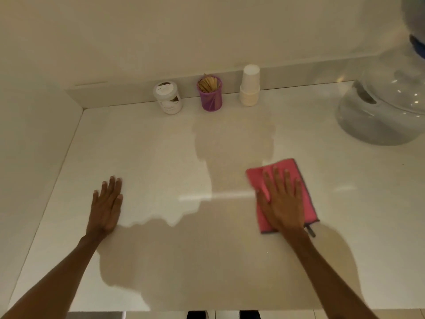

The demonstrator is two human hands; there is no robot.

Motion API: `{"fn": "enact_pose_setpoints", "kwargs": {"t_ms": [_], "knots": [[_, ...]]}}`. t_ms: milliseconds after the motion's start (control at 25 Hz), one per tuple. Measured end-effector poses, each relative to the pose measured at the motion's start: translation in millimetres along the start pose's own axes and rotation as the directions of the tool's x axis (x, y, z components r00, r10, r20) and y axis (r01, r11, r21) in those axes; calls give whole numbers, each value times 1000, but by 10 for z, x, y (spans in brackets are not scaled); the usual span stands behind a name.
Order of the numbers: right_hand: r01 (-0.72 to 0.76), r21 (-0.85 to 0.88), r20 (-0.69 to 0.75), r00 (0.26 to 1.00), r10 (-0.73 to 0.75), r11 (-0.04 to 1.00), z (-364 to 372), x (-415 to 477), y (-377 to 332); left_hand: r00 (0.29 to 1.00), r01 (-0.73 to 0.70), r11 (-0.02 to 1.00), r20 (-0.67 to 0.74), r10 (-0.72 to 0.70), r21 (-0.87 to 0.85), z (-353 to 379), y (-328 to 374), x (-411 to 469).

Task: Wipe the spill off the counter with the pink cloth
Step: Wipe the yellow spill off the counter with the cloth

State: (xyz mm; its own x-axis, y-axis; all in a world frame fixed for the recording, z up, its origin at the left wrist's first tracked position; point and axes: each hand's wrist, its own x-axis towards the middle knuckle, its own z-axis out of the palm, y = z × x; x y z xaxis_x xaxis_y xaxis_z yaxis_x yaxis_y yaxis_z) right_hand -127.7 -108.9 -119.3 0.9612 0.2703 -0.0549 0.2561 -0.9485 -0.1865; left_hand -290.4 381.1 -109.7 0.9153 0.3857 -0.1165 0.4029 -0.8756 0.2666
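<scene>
A pink cloth (303,194) with a grey edge lies flat on the white counter (161,157), right of centre. My right hand (281,201) presses flat on top of it, fingers spread. My left hand (107,206) rests palm down on the bare counter at the left, holding nothing. No distinct spill shows on the surface; shadows and a bright reflected streak cross the middle.
Against the back ledge stand a white lidded jar (169,97), a purple cup of wooden sticks (210,94) and a stack of paper cups (250,86). A large clear water bottle on a dispenser (386,104) fills the right rear. A wall borders the left side.
</scene>
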Motion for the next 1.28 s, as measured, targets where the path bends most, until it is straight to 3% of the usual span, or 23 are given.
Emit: {"fn": "enact_pose_setpoints", "kwargs": {"t_ms": [120, 280, 600, 680, 800, 960, 1160, 1280], "knots": [[-13, -33, 23, 1000, 14, 999, -79, 803, -61, 996, 81, 996, -23, -82, -41, 17, 50, 23], [5, 0, 29, 1000, -5, 1000, 9, 1588, -600, 996, 60, 998, -63, -62, -22, 72, -15, 34], [219, 41, 60, 973, -221, 975, 152, 2013, -2070, 993, 80, 997, -83, -80, -2, 116, -80, 96], [318, 32, 95, 943, -320, 947, 223, 1931, -2468, 992, 81, 997, -92, -81, -5, 119, -99, 92], [532, -6, 149, 838, -525, 847, 351, 1598, -2995, 993, 66, 998, -103, -65, 11, 113, -139, 80], [629, 13, 173, 764, -621, 777, 449, 870, -3239, 993, 61, 998, -105, -58, 23, 89, -178, 69], [731, 141, 102, 660, -744, 668, 529, -204, -2912, 994, 52, 999, -93, -50, 10, 81, -174, 65], [688, 97, 147, 705, -694, 719, 470, -469, -2260, 992, 76, 997, -100, -74, 12, 69, -139, 52]]}}
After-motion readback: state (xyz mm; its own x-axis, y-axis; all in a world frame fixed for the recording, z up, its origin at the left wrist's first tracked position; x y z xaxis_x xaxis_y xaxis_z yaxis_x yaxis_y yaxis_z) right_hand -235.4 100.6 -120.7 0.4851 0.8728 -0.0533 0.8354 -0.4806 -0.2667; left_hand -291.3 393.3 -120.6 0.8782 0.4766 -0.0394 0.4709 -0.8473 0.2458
